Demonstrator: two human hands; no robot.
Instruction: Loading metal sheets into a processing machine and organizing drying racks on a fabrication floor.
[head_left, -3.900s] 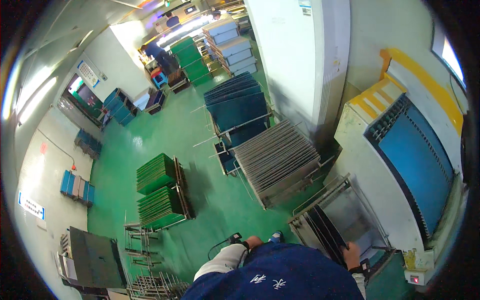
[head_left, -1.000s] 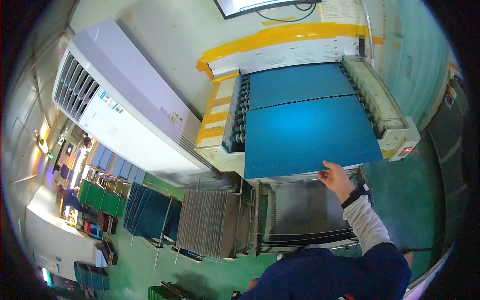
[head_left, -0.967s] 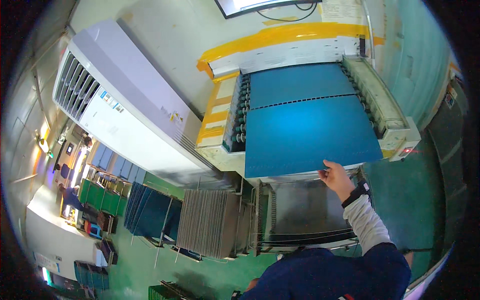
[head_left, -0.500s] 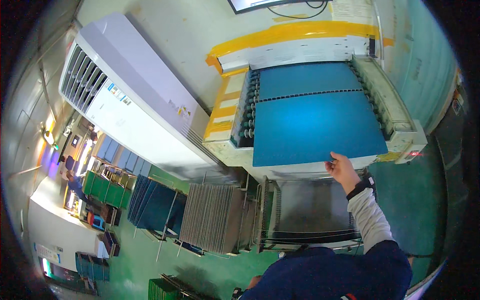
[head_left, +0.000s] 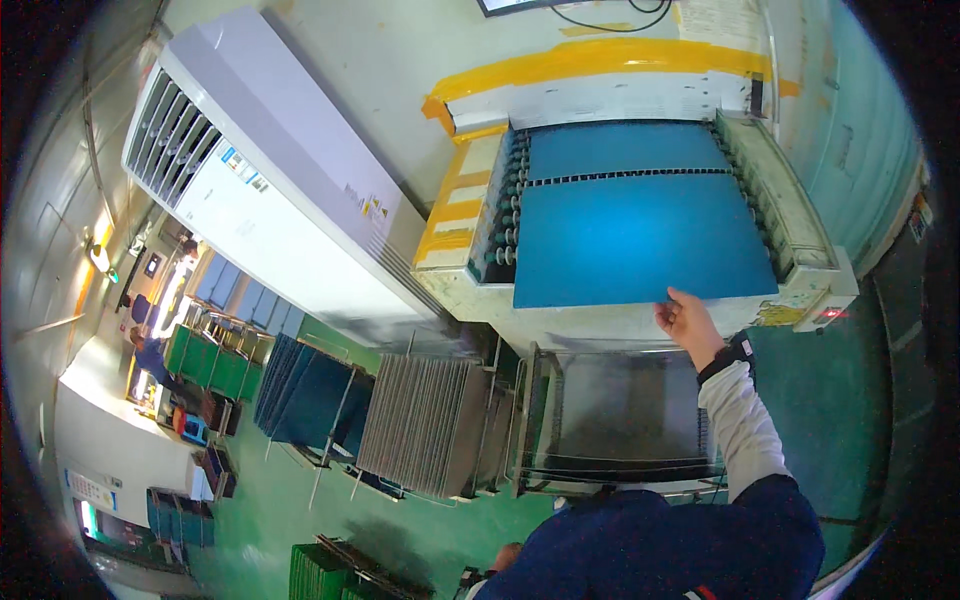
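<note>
A flat blue panel (head_left: pixel 640 245) lies on the roller bed of a conveyor machine (head_left: pixel 500 290), its front edge close to me. Beyond it, a second blue panel (head_left: pixel 630 148) rests on the same rollers, with a narrow strip of rollers between them. My right hand (head_left: pixel 686 322) is at the near panel's front edge, right of its middle. One fingertip overlaps that edge, and the other fingers are loosely bent, apart from it. Low in the picture, a small part of my left hand (head_left: pixel 508 556) shows beside my dark sleeve; its fingers are hidden.
Below the machine stands a metal rack (head_left: pixel 620 410). Left of it are a rack of upright grey-brown boards (head_left: pixel 420 425) and a rack of dark blue panels (head_left: pixel 310 400). A tall white air conditioner (head_left: pixel 290 200) leans into view. Green boards (head_left: pixel 318 575) sit lower down. People work far left.
The near blue panel has moved farther onto the rollers, away from me. My right hand has followed its front edge forward. The view has shifted slightly.
</note>
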